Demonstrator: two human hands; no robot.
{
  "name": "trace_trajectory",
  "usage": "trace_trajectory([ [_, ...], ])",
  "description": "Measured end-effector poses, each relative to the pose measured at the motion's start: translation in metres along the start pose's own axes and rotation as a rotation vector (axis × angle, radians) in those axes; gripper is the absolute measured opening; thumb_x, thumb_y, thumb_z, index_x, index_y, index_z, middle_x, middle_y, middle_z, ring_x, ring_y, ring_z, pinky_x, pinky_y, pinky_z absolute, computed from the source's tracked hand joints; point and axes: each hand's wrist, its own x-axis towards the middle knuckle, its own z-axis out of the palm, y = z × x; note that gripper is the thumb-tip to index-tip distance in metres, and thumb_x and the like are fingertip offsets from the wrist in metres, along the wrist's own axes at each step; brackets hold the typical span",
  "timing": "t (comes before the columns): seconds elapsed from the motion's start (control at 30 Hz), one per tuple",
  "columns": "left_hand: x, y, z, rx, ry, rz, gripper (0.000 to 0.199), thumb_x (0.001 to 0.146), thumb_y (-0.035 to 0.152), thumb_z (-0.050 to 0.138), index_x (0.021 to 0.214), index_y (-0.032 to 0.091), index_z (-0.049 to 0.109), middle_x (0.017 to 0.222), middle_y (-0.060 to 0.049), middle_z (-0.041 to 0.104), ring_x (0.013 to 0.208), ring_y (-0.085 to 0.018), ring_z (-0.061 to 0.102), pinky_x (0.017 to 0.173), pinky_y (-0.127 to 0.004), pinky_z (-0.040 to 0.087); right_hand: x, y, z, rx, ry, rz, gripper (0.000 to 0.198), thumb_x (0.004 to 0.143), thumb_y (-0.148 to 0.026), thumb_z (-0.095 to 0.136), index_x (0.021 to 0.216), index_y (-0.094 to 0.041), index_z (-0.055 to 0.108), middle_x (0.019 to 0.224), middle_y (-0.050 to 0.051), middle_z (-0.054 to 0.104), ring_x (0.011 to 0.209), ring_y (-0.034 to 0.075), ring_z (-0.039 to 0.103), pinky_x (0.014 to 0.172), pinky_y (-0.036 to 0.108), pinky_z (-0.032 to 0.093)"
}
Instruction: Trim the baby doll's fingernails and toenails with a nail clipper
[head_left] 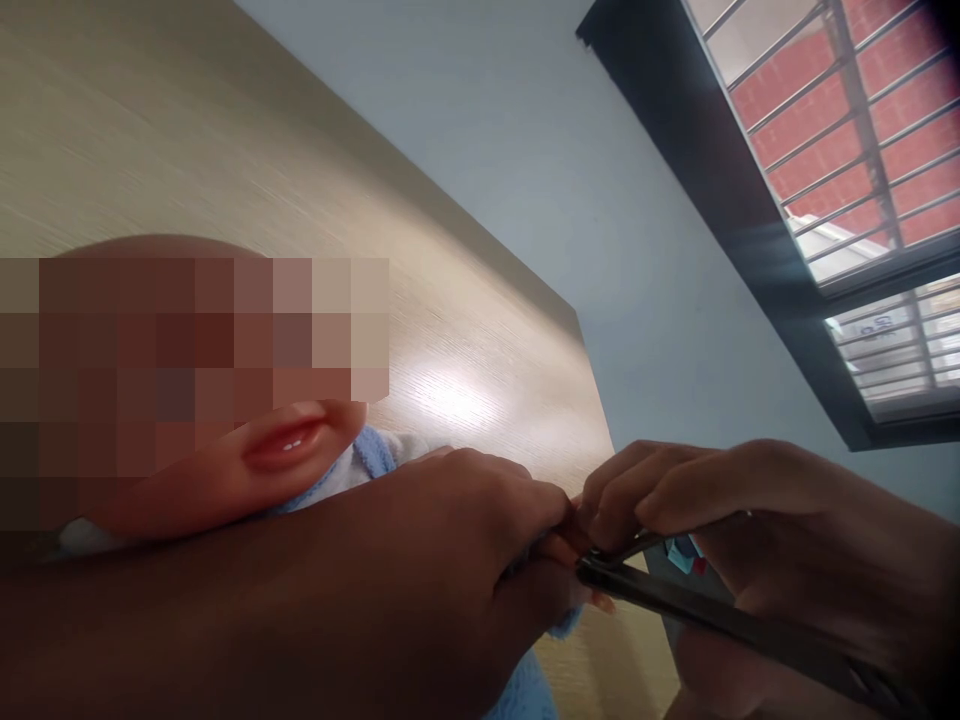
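Observation:
A baby doll (217, 485) in blue and white clothes lies on the wooden table, its upper head blurred out. My left hand (465, 540) reaches across its body, with fingers closed around the doll's small hand (602, 602); most of that hand is hidden. From the right, my right hand (757, 490) holds dark metal nail clippers (697, 598). The clippers' jaw end is at the doll's fingers, beside my left fingertips. Whether the blades touch a fingertip cannot be made out.
The light wood tabletop (300, 190) ends in an edge running down toward the right. Beyond it stands a pale blue-grey wall (480, 130). A dark-framed window (750, 220) with metal bars is at the upper right. Small coloured items (684, 555) show behind my right hand.

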Motion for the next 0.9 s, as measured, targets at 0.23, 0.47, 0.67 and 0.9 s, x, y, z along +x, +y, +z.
trace_trajectory([
  [0.23, 0.0, -0.001, 0.001, -0.026, 0.001, -0.053, 0.028, 0.096, 0.034, 0.051, 0.075, 0.023, 0.067, 0.062, 0.006, 0.064, 0.053, -0.01, 0.054, 0.046, -0.026, 0.03, 0.013, 0.004, -0.003, 0.108, -0.076, -0.061, 0.033, 0.087, -0.035, 0.084, 0.114, -0.021, 0.07, 0.093, 0.006, 0.073, 0.08, 0.018, 0.075, 0.072, 0.027, 0.065],
  [0.47, 0.001, -0.006, 0.004, -0.122, -0.026, -0.024, 0.022, 0.098, 0.035, 0.052, 0.09, 0.029, 0.071, 0.081, 0.006, 0.074, 0.07, -0.012, 0.064, 0.063, -0.025, 0.042, 0.023, 0.019, -0.004, 0.207, -0.148, -0.093, 0.044, 0.093, -0.035, 0.078, 0.129, -0.014, 0.066, 0.087, 0.006, 0.073, 0.082, 0.018, 0.075, 0.079, 0.026, 0.064],
  [0.67, 0.002, -0.011, 0.005, -0.124, -0.013, -0.008, 0.022, 0.098, 0.039, 0.053, 0.09, 0.029, 0.071, 0.08, 0.005, 0.072, 0.068, -0.012, 0.061, 0.061, -0.025, 0.04, 0.031, 0.021, -0.004, 0.235, -0.172, -0.138, 0.045, 0.095, -0.033, 0.076, 0.13, -0.008, 0.066, 0.083, 0.007, 0.071, 0.075, 0.015, 0.072, 0.063, 0.02, 0.061],
  [0.9, 0.004, -0.012, 0.003, -0.146, -0.054, 0.05, 0.025, 0.099, 0.038, 0.051, 0.097, 0.027, 0.074, 0.083, 0.003, 0.073, 0.072, -0.014, 0.062, 0.072, -0.027, 0.045, 0.031, 0.016, -0.002, 0.181, -0.18, -0.106, 0.048, 0.095, -0.033, 0.075, 0.135, -0.01, 0.063, 0.084, 0.007, 0.07, 0.079, 0.017, 0.072, 0.065, 0.021, 0.063],
])
